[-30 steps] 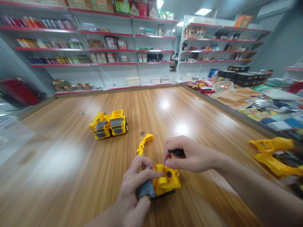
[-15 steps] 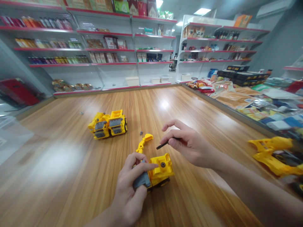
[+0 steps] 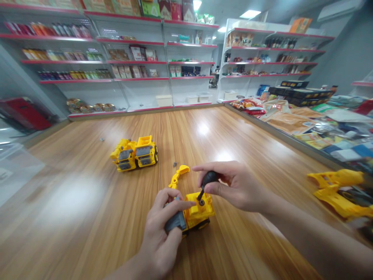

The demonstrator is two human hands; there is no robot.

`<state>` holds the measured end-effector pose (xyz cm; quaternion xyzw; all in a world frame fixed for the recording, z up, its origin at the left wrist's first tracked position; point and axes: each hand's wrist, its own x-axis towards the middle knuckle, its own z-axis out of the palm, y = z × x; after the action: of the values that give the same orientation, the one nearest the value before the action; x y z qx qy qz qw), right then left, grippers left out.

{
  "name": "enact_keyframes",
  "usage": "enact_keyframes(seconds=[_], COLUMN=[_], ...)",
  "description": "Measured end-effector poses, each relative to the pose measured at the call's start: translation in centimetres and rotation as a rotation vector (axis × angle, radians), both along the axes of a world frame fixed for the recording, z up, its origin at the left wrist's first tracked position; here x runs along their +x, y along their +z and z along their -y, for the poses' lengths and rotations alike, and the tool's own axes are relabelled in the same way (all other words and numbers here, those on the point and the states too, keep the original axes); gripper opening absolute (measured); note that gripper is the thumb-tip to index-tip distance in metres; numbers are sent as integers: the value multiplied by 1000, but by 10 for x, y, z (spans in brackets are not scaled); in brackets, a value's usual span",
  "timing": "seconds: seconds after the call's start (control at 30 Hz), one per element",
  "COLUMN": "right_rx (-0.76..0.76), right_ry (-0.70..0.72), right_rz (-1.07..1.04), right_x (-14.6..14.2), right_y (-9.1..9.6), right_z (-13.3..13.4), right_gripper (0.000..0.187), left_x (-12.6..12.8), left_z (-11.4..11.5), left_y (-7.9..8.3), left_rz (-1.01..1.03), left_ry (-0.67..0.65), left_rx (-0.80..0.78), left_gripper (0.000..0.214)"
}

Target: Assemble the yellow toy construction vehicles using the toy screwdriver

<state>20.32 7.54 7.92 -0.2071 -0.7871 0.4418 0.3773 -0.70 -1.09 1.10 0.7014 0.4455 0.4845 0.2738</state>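
The left hand [image 3: 163, 237] was closed around the grey end of a small yellow plastic toy vehicle [image 3: 201, 210]. Thumb and fingers pinched it and held it on the glossy wooden counter [image 3: 87, 202], close to the near edge and about midway along it. The right hand [image 3: 236, 186] pinched a short black-handled screwdriver [image 3: 207, 179] between thumb and forefinger, the other fingers loosely curled. The tool leaned, its tip set on a dark screw head on top of the toy's yellow body.

Just beyond the toy, beside the left fingertips, lay a loose yellow plastic digger arm [image 3: 178, 175]; whether it touched them could not be told. A tiny grey screw [image 3: 174, 163] lay a little farther toward the far edge. Left of that, well apart from the hands, two yellow toy trucks with grey windscreens [image 3: 134, 153] stood side by side, touching. At the counter's right edge lay larger yellow plastic toy parts [image 3: 338, 188], blurred. White shop shelves with red edges [image 3: 131, 79] stood behind the far edge.
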Motion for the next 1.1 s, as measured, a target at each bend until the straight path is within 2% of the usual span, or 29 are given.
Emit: enact_keyframes(seconds=[0.2, 0.37, 0.6, 0.77, 0.93, 1.1], right_rx=[176, 237, 322, 400, 416, 422], right_ry=[27, 12, -50, 44, 157, -37], right_rz=[115, 153, 190, 218, 185, 90], right_x=[-1, -1, -1, -2, -1, -5], right_y=[-3, -1, -3, 0, 5, -10], right_z=[-1, 1, 1, 2, 4, 2], right_gripper=[36, 38, 31, 32, 46, 34], left_x=[1, 1, 0, 0, 1, 1], left_z=[0, 1, 1, 1, 0, 0], left_y=[1, 2, 1, 1, 1, 1], left_rz=[13, 23, 10, -1, -6, 9], left_ry=[21, 13, 9, 27, 33, 24], left_rx=[12, 19, 0, 13, 4, -6], left_gripper=[51, 51, 51, 49, 51, 47])
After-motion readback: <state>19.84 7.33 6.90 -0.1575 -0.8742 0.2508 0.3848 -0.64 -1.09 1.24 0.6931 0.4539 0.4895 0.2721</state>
